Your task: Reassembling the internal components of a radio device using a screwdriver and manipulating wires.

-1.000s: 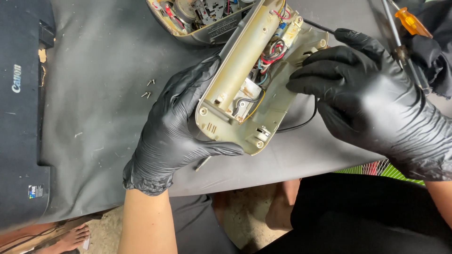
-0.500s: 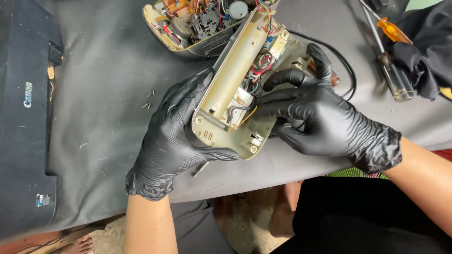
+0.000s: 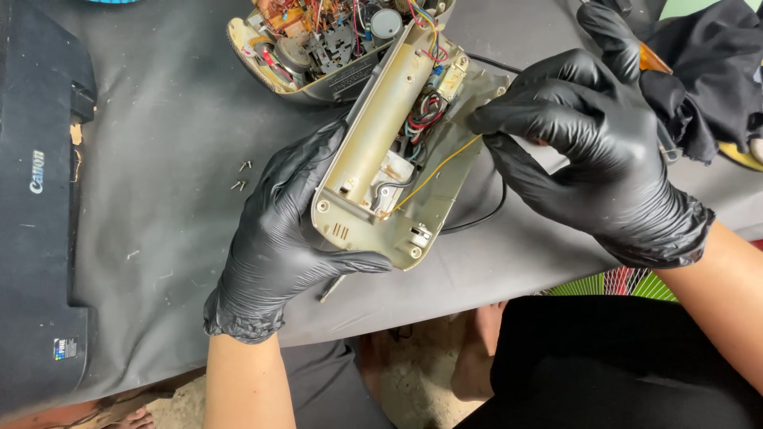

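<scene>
My left hand [image 3: 278, 238] in a black glove grips the lower end of an opened beige plastic casing [image 3: 373, 151] from below, holding it tilted over the grey table cover [image 3: 159, 119]. Coloured wires show inside the casing. My right hand [image 3: 588, 143], also gloved in black, pinches a thin yellow wire [image 3: 437, 168] at its upper end; the wire runs taut down into the casing. Behind the casing lies the other half of the device [image 3: 318, 48], its circuit board and parts exposed.
A black printer [image 3: 36, 206] lies along the left edge. Three small screws [image 3: 241, 176] rest on the cover left of my left hand. A black cable [image 3: 485, 214] loops under the casing. Dark cloth [image 3: 707, 79] and an orange-handled tool [image 3: 653, 59] sit at upper right.
My right hand has left the casing's inside and moved up and to the right, drawing the yellow wire out taut. My left hand still holds the casing.
</scene>
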